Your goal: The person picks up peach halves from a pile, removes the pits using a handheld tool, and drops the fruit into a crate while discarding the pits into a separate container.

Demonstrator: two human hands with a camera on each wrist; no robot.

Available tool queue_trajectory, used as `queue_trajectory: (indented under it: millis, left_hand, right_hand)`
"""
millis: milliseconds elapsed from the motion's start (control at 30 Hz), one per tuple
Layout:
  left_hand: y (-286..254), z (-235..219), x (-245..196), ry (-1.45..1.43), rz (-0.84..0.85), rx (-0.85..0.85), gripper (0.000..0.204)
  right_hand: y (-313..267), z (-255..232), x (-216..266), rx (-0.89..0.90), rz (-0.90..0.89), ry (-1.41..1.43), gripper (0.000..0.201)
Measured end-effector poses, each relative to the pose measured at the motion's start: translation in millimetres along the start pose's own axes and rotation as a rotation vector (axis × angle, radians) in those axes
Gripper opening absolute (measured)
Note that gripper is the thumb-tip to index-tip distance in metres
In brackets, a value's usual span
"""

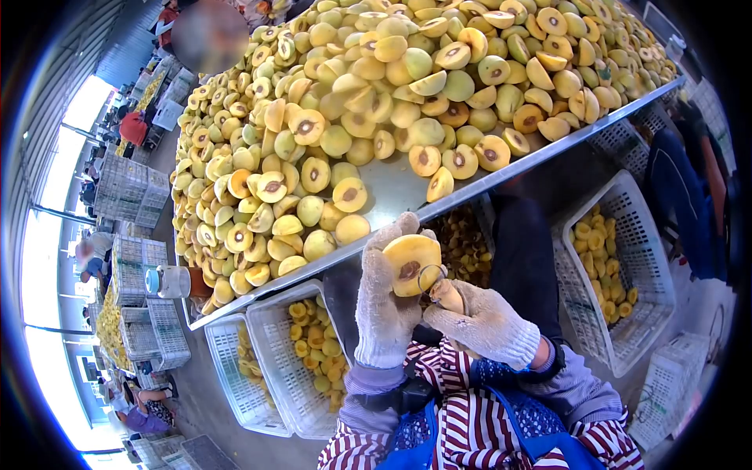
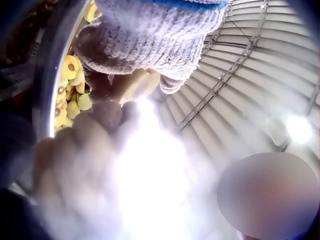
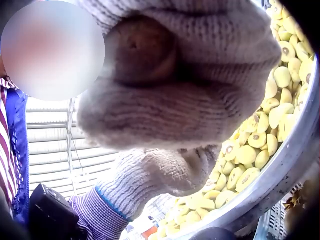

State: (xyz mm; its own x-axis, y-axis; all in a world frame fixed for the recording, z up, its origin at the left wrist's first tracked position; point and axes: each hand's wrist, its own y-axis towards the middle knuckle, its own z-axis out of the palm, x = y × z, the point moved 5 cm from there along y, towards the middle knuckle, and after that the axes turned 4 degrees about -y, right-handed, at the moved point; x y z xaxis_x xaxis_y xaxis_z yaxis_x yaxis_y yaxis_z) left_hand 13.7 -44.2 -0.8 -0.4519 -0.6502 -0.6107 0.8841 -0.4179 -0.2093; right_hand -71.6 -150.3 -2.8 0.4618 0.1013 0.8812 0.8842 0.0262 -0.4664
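Note:
Both hands wear pale knitted gloves. My left hand (image 1: pixel 382 309) holds a yellow peach half (image 1: pixel 419 252), its cut face with the brown pit turned up, thumb and fingers around its edge. In the left wrist view the peach half (image 2: pixel 141 86) is partly hidden by the glove. My right hand (image 1: pixel 493 325) grips the short wooden handle (image 1: pixel 447 296) of a wire-loop pitting tool. Its thin metal loop (image 1: pixel 430 276) overlaps the peach half beside the pit. In the right wrist view the handle's round end (image 3: pixel 142 50) pokes out of the curled fingers.
A metal-edged table (image 1: pixel 501 174) heaped with peach halves (image 1: pixel 337 141) stands just beyond the hands. Crates of yellow fruit stand below: white ones (image 1: pixel 270 376) at left, another (image 1: pixel 627 258) at right. Dark scraps (image 1: pixel 458 243) lie under the table edge. A bottle (image 1: pixel 168 282) stands at far left.

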Motion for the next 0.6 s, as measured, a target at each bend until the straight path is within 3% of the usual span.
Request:
queue_trajectory:
  millis: [333,433,533,600]
  left_hand:
    - [-15,24,-6,0.293,0.201,0.051,0.066]
    - [-23,29,-8,0.406,0.367,0.061,0.064]
    - [-28,30,-12,0.600,0.502,0.146,0.061]
    - [-27,33,-23,0.789,0.484,0.232,0.057]
  right_hand:
    - [0,0,11,0.013,-0.006,0.012,0.050]
    - [1,0,13,0.023,-0.039,0.035,0.044]
    - [-5,6,25,0.138,-0.001,0.358,0.031]
    - [-12,7,30,0.275,0.026,0.527,0.024]
